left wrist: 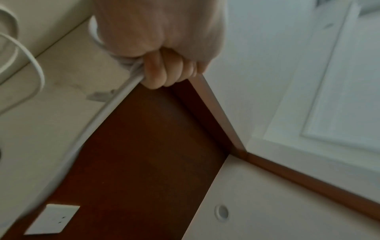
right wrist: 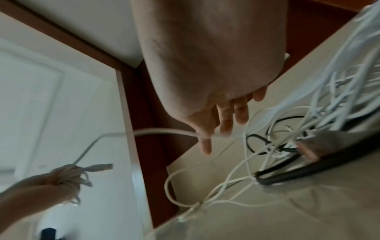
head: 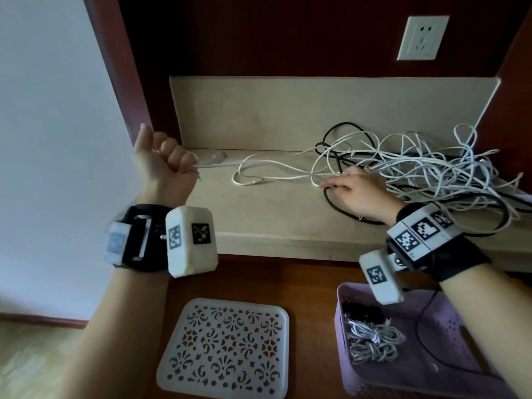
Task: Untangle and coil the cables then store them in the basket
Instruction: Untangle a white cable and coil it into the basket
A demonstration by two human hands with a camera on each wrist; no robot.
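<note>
A tangle of white and black cables (head: 417,165) lies on the right half of the beige stone shelf (head: 273,217). My left hand (head: 169,158) is raised at the shelf's left end as a fist. It grips a bundle of one white cable (head: 259,164), whose USB plug (head: 217,156) sticks out beside the fist. The fist (left wrist: 164,73) and the cable (left wrist: 115,100) leaving it also show in the left wrist view. My right hand (head: 342,184) lies on the tangle's left edge with straight fingers (right wrist: 226,120), touching the same white cable (right wrist: 164,130). The purple basket (head: 472,329) stands at lower right.
The basket holds coiled white cables (head: 374,338) and a black item (head: 362,312). A white patterned lid (head: 224,347) lies on the wooden surface (head: 311,275) left of the basket. A wall socket (head: 421,37) sits above the shelf. A white wall (head: 51,139) stands at the left.
</note>
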